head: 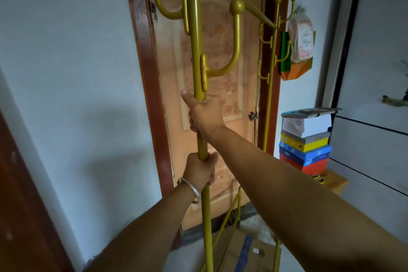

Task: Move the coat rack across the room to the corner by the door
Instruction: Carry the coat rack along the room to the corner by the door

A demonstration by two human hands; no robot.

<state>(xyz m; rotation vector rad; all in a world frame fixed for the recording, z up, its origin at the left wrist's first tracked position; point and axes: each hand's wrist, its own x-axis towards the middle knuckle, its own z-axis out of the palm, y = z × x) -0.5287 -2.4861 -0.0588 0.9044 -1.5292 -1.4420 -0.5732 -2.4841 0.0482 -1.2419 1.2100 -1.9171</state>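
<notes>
A gold metal coat rack (197, 55) is gripped by both hands in front of a closed wooden door (220, 99). The right hand (204, 112) is clenched around the near pole just under a hook; the left hand (201, 170), a silver bangle (191, 190) on its wrist, is clenched lower. Stacked shoeboxes (305, 139) are seen at right.

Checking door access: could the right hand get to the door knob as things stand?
Probably not right away. The right hand is wrapped around the coat rack post; it must let go first. The door knob lies beyond, nothing between.
</notes>
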